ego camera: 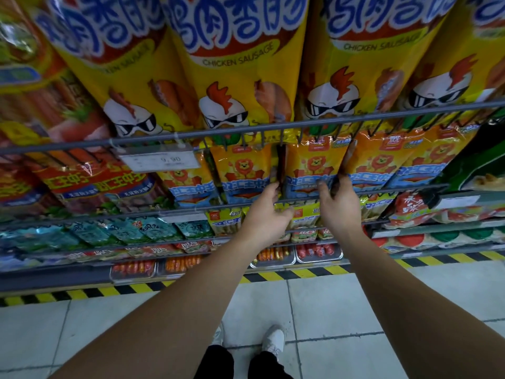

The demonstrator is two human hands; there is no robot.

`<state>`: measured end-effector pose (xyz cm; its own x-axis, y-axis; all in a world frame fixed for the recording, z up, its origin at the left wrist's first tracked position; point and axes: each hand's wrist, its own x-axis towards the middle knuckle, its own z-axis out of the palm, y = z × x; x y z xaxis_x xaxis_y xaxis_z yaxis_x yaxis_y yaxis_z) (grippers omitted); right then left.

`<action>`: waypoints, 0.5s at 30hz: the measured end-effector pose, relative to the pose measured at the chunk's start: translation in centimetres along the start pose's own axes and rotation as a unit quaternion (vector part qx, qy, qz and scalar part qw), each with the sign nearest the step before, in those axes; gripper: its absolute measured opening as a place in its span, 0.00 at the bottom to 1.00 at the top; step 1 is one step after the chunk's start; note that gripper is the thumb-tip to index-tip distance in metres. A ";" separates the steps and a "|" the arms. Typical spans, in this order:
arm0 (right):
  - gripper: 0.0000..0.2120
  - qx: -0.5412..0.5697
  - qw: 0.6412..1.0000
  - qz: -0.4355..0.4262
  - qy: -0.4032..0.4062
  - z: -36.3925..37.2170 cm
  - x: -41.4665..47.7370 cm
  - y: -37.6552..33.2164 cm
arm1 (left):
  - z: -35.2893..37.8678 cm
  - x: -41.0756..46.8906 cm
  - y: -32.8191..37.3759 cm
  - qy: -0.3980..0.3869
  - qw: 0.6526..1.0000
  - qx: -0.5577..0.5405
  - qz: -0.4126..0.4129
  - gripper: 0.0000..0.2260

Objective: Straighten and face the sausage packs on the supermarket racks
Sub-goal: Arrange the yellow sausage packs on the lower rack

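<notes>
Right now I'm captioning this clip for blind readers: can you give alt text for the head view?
Both hands grip one orange lion-print sausage pack on a wire rack, left hand at its left edge and right hand at its right. Big yellow chicken sausage packs stand above; a price tag reads 9.90.

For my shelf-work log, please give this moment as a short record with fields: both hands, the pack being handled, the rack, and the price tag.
left hand: left hand grips the left edge of the lion pack
right hand: right hand grips its right edge
pack: orange lion pack, upright, front facing out
row above: yellow chicken sausage packs
rack: grey wire rail
price tag: price tag reads 9.90
</notes>
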<state>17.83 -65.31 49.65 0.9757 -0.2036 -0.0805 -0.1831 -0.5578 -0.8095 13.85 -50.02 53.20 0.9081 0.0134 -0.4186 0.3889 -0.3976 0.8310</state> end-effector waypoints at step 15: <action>0.20 0.033 0.992 -0.009 0.118 3.1 -5.6 -1.8 | -12.5 -7.2 -6.7 0.117 0.992 0.053 -0.020 0.25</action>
<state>13.09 -60.67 49.70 0.9220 -0.3815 0.0660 -0.1505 -0.5101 -0.8469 6.65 -35.95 55.18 0.9080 0.2384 -0.3444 0.4186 -0.4865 0.7669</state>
